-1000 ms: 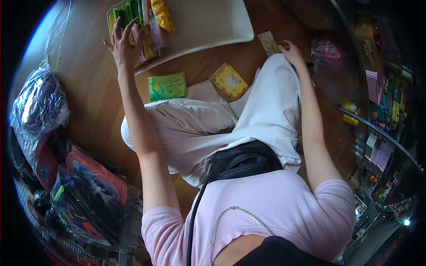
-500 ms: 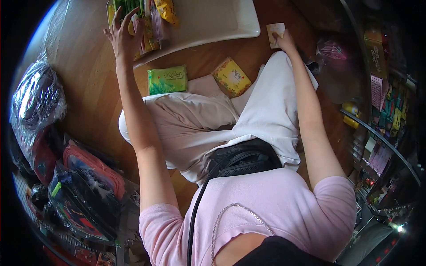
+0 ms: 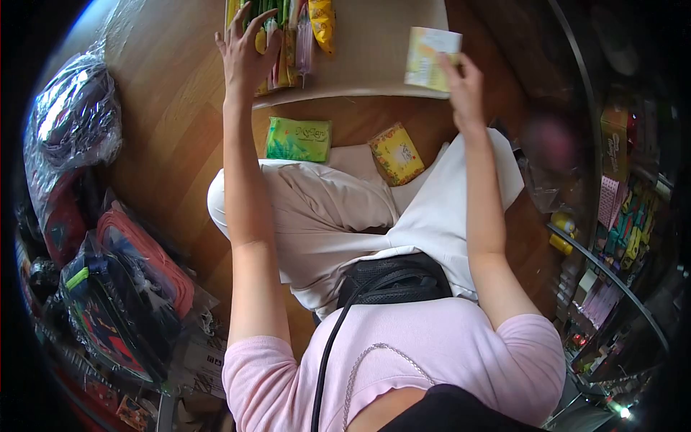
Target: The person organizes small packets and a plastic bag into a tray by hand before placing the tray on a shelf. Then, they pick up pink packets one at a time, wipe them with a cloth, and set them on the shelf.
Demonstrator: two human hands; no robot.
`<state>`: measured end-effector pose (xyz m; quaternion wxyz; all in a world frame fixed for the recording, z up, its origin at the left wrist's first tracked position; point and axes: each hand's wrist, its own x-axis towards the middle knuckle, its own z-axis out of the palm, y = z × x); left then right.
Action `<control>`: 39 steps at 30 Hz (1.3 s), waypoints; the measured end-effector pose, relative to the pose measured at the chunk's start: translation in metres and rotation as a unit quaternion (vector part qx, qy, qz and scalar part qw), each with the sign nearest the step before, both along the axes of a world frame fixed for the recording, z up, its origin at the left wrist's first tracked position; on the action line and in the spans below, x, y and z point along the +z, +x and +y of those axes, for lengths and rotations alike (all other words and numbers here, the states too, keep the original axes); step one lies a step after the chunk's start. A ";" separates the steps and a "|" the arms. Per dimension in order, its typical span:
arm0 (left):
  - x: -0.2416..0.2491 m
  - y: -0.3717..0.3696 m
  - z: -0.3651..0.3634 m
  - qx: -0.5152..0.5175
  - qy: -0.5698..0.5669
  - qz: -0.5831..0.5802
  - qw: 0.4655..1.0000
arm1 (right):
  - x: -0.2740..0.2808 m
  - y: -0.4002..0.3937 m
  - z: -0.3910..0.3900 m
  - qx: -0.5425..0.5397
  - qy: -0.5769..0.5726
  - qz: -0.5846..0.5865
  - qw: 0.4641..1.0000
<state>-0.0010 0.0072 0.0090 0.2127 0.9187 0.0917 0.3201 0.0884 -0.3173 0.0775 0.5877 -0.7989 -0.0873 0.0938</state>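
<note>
Brown wooden floor (image 3: pixel 162 137); seated person in white trousers (image 3: pixel 317 194), legs folded; beyond legs, pale tray (image 3: pixel 374 54), row of colourful packets (image 3: pixel 290 54) along its left part; left hand (image 3: pixel 248 65) at row, fingers spread apart, cannot tell whether touching; right hand (image 3: pixel 466 93) clamped on blurred yellow-and-white packet (image 3: pixel 426 61), overlapping tray's near right corner in view; near legs, green packet (image 3: pixel 299 139) left, yellow packet (image 3: pixel 398 154) right.

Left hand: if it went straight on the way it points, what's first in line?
Probably the slim packets in the white tray; the left hand overlaps them in this view, so gap or contact is unclear.
</note>
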 end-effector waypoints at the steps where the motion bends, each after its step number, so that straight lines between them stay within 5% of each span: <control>1: 0.000 0.001 0.000 0.004 0.000 0.000 1.000 | -0.007 -0.004 0.018 0.042 -0.022 0.008 0.999; 9: 0.008 -0.001 -0.002 -0.010 -0.034 -0.007 0.999 | -0.050 -0.028 0.088 0.039 -0.111 0.028 0.993; 13: 0.029 -0.005 -0.010 0.007 -0.094 0.032 0.995 | -0.047 -0.022 0.087 0.032 0.040 -0.055 0.997; 19: 0.028 -0.004 -0.009 -0.002 -0.103 0.027 0.994 | -0.061 -0.032 0.073 0.106 0.049 0.004 0.993; 22: 0.028 -0.005 -0.008 0.003 -0.091 0.043 0.995 | -0.055 -0.046 0.087 0.139 -0.108 -0.093 0.980; 26: 0.030 -0.005 -0.010 -0.012 -0.093 0.019 0.995 | -0.055 -0.056 0.109 0.123 -0.108 -0.207 0.965; 37: 0.036 -0.006 -0.013 -0.012 -0.093 0.029 0.995 | -0.069 -0.077 0.132 0.153 -0.344 -0.188 0.907; 39: 0.038 -0.007 -0.014 -0.012 -0.103 0.036 0.994 | -0.067 -0.078 0.121 0.165 -0.303 -0.260 0.902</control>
